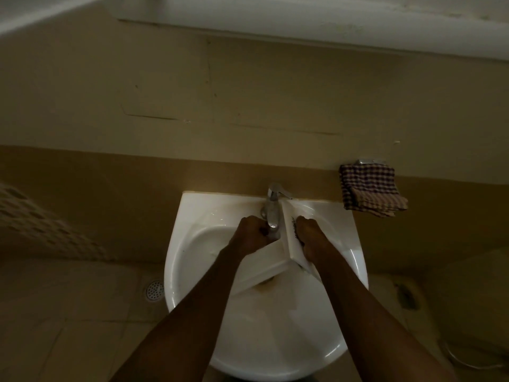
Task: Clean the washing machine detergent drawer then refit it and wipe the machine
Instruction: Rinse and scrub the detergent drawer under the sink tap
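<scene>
The drawer (264, 267) sits tilted in the sink (190, 221) under the tap (273, 201). The left grip (252, 230) is clenched on its far edge. The right grip (308, 234) grasps its right side.

Both forearms (195, 299) are seen bare along their whole visible length; the left hand (251, 231) and the right hand (309, 231) are likewise left uncovered from wrist to knuckles.
</scene>
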